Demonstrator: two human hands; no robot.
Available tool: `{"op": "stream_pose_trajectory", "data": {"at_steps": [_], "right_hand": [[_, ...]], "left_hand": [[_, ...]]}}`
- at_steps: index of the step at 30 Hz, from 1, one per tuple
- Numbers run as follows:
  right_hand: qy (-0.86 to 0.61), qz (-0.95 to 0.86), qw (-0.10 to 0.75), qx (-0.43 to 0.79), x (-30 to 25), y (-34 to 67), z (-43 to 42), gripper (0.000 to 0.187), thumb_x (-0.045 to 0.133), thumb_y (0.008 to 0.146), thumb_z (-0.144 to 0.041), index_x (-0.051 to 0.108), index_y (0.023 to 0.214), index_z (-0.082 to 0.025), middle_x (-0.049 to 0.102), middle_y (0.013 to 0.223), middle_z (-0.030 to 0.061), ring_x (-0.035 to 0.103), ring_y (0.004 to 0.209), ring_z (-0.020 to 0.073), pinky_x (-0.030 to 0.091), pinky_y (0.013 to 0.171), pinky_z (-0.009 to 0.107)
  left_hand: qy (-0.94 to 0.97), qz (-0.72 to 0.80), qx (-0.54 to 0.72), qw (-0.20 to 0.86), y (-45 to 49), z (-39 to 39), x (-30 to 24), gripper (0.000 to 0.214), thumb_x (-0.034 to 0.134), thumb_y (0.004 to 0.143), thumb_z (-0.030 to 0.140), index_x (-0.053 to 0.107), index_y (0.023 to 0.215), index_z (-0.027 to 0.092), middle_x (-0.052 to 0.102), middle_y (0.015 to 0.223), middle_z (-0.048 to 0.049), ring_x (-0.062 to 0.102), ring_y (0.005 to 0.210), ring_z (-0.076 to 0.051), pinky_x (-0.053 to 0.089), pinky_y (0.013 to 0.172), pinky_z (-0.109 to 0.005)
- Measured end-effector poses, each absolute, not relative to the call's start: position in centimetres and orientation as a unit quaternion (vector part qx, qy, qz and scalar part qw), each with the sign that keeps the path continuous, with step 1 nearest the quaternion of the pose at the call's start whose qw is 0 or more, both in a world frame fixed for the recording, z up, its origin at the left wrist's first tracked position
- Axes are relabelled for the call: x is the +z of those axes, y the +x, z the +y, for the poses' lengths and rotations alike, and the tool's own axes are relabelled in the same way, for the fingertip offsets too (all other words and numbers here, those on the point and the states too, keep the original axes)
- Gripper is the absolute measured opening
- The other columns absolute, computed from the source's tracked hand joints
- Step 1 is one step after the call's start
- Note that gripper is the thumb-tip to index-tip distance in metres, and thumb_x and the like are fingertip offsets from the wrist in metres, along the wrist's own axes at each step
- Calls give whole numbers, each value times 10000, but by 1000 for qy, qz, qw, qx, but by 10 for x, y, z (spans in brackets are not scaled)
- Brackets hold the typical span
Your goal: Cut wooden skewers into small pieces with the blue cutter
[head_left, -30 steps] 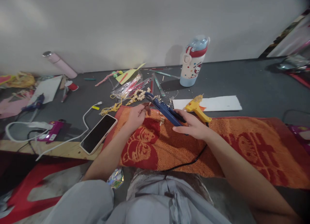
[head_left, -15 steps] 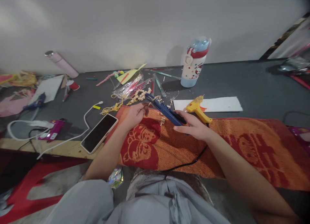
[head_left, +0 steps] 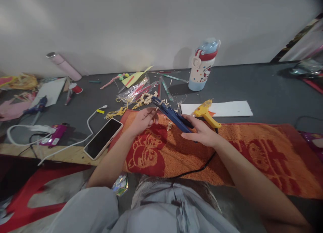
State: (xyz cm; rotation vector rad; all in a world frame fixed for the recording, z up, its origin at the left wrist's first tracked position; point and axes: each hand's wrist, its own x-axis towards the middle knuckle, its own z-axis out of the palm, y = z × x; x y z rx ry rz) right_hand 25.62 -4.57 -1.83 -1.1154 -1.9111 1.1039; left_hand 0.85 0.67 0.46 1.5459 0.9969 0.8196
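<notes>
My right hand (head_left: pixel 202 130) is wrapped round the handles of a long blue cutter (head_left: pixel 174 116), which looks like a pair of shears and slants up to the left. At its far end, my left hand (head_left: pixel 145 120) pinches a thin pale stick (head_left: pixel 156 109) close to the blade end. Short cut stick pieces (head_left: pixel 169 126) lie on the orange towel (head_left: pixel 186 155) under the cutter, with more scattered just behind it. Beyond the cutter's tip sits a clump of pale pieces (head_left: pixel 145 100) beside yellow cord (head_left: pixel 116 112).
A yellow glue gun (head_left: pixel 205 112) rests on a white board (head_left: pixel 232 108). Behind it stands a bottle (head_left: pixel 203 66). A phone (head_left: pixel 103 139) and white cable (head_left: pixel 91 120) lie to the left, plastic packets (head_left: pixel 135 91) at the back. A black cord (head_left: pixel 199 169) crosses the towel.
The fingers of my left hand have shifted slightly, and the pale stick shows more clearly at the cutter's end. My right hand and the cutter have hardly moved.
</notes>
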Motion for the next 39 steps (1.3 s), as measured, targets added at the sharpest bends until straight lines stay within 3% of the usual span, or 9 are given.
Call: {"op": "stream_pose_trajectory", "data": {"at_steps": [6, 23, 27, 32, 39], "right_hand": [[-430, -732, 321, 419, -16, 255, -47, 740, 624, 735, -576, 444, 1320, -160, 548, 1313, 149, 526, 1184, 350, 410, 1000, 503], [-425, -737, 325, 413, -19, 256, -47, 702, 633, 753, -525, 443, 1324, -164, 555, 1307, 139, 534, 1175, 345, 428, 982, 498], [-427, -740, 324, 406, -18, 256, -46, 693, 622, 755, -537, 450, 1322, -177, 568, 1290, 137, 541, 1160, 351, 418, 982, 519], [-437, -740, 317, 402, -18, 256, -45, 707, 615, 750, -558, 448, 1311, -161, 564, 1287, 148, 544, 1149, 351, 417, 978, 519], [-438, -739, 317, 402, -17, 255, -45, 700, 614, 748, -560, 451, 1307, -169, 572, 1279, 131, 545, 1149, 346, 422, 976, 505]], "left_hand": [[572, 410, 373, 605, 11, 4, 4, 471, 592, 745, 604, 492, 890, 167, 544, 534, 40, 262, 347, -12, 195, 350, -153], [568, 409, 364, 615, 10, 5, 2, 465, 580, 759, 582, 482, 953, 171, 578, 528, 26, 238, 332, -15, 180, 353, -162], [628, 426, 377, 531, 9, 8, 0, 388, 527, 813, 540, 518, 926, 169, 568, 543, 27, 294, 358, -34, 253, 390, -191], [718, 446, 406, 348, 6, 11, 0, 188, 510, 844, 340, 564, 871, 161, 571, 597, 18, 488, 496, -83, 407, 547, -219], [742, 452, 396, 296, 4, 10, 2, 161, 458, 827, 218, 576, 914, 150, 597, 641, 3, 564, 599, -112, 444, 626, -235]]}}
